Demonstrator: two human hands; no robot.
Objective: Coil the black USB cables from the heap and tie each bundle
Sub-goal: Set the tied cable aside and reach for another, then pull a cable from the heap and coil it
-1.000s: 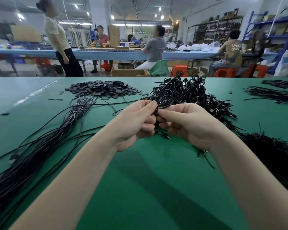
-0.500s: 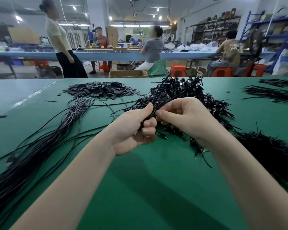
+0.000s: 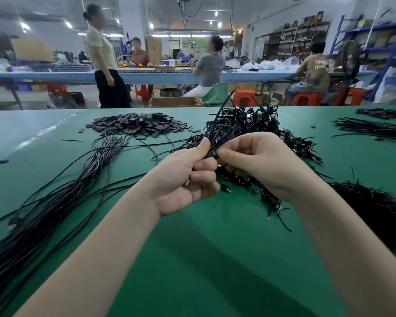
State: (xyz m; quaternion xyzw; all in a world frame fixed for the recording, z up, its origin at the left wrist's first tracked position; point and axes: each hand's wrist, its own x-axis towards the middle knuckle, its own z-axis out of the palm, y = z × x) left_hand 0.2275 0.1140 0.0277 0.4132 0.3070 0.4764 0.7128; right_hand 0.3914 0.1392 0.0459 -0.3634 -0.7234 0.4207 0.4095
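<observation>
A coiled black USB cable bundle (image 3: 222, 131) stands up between my two hands above the green table (image 3: 215, 259). My left hand (image 3: 185, 177) grips the bundle's lower part, thumb up along it. My right hand (image 3: 258, 161) pinches the same bundle from the right, fingers curled toward its waist. A thin black tie end (image 3: 226, 100) sticks up from the coil. Behind the hands lies the pile of tied bundles (image 3: 261, 126). Long loose black cables (image 3: 55, 197) stretch across the table at the left.
A heap of small dark flat pieces (image 3: 137, 124) lies at the back left. Black ties (image 3: 375, 129) lie at the back right, and another dark heap (image 3: 375, 209) sits at the right. Beyond the table edge, several people work at a blue bench (image 3: 169, 75).
Both hands have lifted the bundle slightly up and away from me. The coil now stands higher above the fingers, with the tie end pointing up.
</observation>
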